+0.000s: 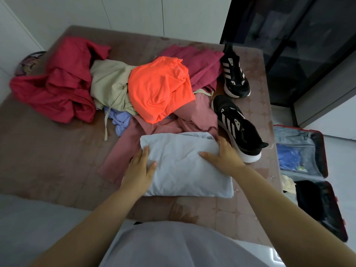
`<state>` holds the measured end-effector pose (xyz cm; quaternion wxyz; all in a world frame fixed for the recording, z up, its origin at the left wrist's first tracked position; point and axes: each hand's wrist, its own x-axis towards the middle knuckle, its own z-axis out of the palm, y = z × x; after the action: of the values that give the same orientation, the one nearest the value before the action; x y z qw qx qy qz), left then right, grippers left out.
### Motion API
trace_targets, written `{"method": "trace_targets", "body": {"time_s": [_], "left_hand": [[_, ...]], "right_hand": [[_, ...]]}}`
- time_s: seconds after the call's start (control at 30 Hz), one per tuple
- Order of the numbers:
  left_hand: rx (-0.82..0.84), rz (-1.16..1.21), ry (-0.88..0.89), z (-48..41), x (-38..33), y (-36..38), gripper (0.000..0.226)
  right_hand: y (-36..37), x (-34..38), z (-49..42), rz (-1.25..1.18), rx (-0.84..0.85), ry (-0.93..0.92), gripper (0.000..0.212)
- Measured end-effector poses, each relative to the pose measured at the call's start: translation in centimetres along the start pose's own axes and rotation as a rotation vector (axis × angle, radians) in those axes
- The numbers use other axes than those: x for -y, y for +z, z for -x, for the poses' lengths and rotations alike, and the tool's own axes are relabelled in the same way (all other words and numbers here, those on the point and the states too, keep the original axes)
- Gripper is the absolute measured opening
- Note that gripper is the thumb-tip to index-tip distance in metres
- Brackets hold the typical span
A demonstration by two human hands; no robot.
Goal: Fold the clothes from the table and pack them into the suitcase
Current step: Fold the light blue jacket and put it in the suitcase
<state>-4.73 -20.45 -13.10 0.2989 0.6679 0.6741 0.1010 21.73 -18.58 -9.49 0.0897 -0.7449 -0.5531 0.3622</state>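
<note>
A folded pale blue garment (183, 166) lies near the front edge of the brown table (48, 160), partly on a pink garment (123, 151). My left hand (139, 170) rests flat on its left side with straight fingers. My right hand (223, 156) presses its right side, fingers spread. Behind lies a heap of unfolded clothes: an orange top (159, 87), a beige piece (109, 83), a red garment (63, 81), a maroon one (194, 58) and a lilac one (119, 120). The open suitcase (308, 170) lies on the floor at the right with blue and black items inside.
Two black sneakers with white stripes (236, 124) (234, 72) lie on the table's right side, the nearer one just beside my right hand. A dark glass cabinet (289, 45) stands at the back right. A white wall runs behind the table.
</note>
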Motion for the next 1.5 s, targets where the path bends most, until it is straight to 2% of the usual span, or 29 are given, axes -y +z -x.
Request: {"method": "trace_targets", "body": {"time_s": [0.1,0.17,0.23,0.27,0.4,0.5,0.6,0.67,0.7,0.77,0.83,0.87,0.93,0.97,1.07,1.17,1.27,1.37,1.43,1.5], "left_hand": [[-0.017,-0.103,0.082,0.5,0.6,0.0,0.069],[-0.023,-0.255,0.148,0.8,1.0,0.1,0.087],[-0.066,-0.309,0.192,1.0,0.9,0.3,0.083],[-0.083,-0.308,0.219,1.0,0.8,0.4,0.077],[-0.125,-0.379,0.385,0.5,-0.9,1.5,0.051],[-0.144,-0.450,0.458,-0.8,-3.1,2.4,0.053],[-0.202,-0.481,0.559,-1.2,-6.5,2.8,0.052],[-0.124,-0.475,0.762,0.1,-8.1,3.1,0.054],[-0.011,-0.460,0.853,1.2,-8.6,3.1,0.056],[0.248,-0.473,0.926,3.6,-8.8,3.3,0.067],[0.479,-0.565,0.862,5.8,-8.3,3.9,0.083],[0.515,-0.564,0.838,6.5,-7.9,4.1,0.094],[0.470,-0.500,0.848,7.0,-7.3,4.5,0.113],[0.397,-0.459,0.898,7.1,-6.8,4.7,0.116],[0.137,-0.373,1.000,7.6,-6.6,5.5,0.100],[0.043,-0.330,0.955,7.9,-7.5,6.2,0.089],[0.067,-0.256,0.896,7.9,-7.4,6.5,0.088],[0.134,0.024,0.797,7.6,-7.0,6.5,0.077],[0.160,0.231,0.708,7.5,-7.1,6.1,0.061],[0.198,0.406,0.559,7.5,-7.5,5.4,0.055]], "right_hand": [[-0.4,-1.1,1.2,-0.150,0.084,0.111,0.096],[-0.3,-1.9,2.1,-0.142,0.107,0.168,0.077],[-0.2,-2.7,3.3,-0.219,0.108,0.208,0.055],[-0.1,-3.2,3.9,-0.262,0.114,0.224,0.053],[-0.5,-4.8,6.2,-0.267,0.157,0.294,0.061],[-0.7,-5.6,7.6,-0.265,0.132,0.411,0.079],[-0.3,-6.5,9.2,-0.283,0.101,0.470,0.082],[0.0,-7.2,9.9,-0.292,0.100,0.489,0.078],[0.0,-7.3,10.1,-0.293,0.101,0.497,0.075],[-0.5,-7.3,10.3,-0.302,0.112,0.508,0.068],[-1.1,-7.2,9.9,-0.322,0.120,0.513,0.063],[-1.4,-7.1,9.7,-0.319,0.110,0.511,0.061],[-2.1,-6.6,9.1,-0.304,0.089,0.499,0.057],[-2.4,-6.4,8.8,-0.302,0.087,0.496,0.056],[-2.9,-5.4,8.1,-0.290,0.080,0.477,0.050],[-3.1,-4.4,7.9,-0.273,0.074,0.442,0.048],[-3.3,-3.9,8.3,-0.277,0.075,0.410,0.059],[-3.9,-4.5,8.4,-0.200,0.084,0.264,0.075],[-4.6,-4.8,9.3,-0.179,0.073,0.099,0.079],[-5.5,-5.1,10.4,-0.140,0.081,-0.196,0.086]]}}
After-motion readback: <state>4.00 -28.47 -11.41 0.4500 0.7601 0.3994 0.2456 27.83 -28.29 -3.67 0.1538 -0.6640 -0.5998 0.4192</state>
